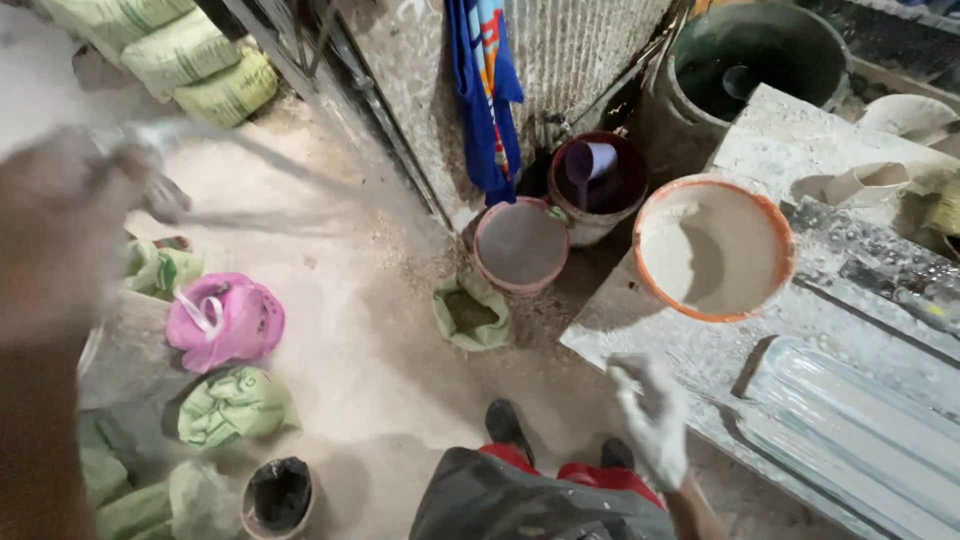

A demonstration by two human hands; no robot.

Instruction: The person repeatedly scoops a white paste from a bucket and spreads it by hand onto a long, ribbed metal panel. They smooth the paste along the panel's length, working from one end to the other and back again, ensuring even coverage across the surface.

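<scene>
Hands: left hand [60, 235] is up at about 9 o'clock, badly blurred, closed round something pale and thin that streaks off toward 2 o'clock; can't tell what it is. Right hand [655, 420] hangs at about 5 o'clock, caked in white plaster, fingers loose and holding nothing, just off the near edge of the dusty grey concrete workbench [800, 140].

Bucket: round orange-rimmed bucket of pale grey slurry [712, 250] sits on that bench, at 12 o'clock from the right hand and closest to it.

Mould: long clear ridged plastic mould [850, 420] lies on the bench at 3 o'clock from the right hand, near but apart.

Floor buckets: pink-rimmed bucket of grey powder [521, 245] stands on the floor at 9 o'clock from the slurry bucket; dark red bucket with a lilac plastic scoop inside [598, 185] is just behind it.

Bags: small open green sack [471, 312] sits right below the pink-rimmed bucket. Crumpled magenta plastic bag [225, 320] lies below the left hand, with green sacks [232, 405] around it.

Back wall: blue cloth [485, 95] hangs at 12 o'clock; big dark round tub [755, 55] sits behind the bench.

Feet: person's dark shoes [505, 425] show at 6 o'clock on the dusty floor.
</scene>
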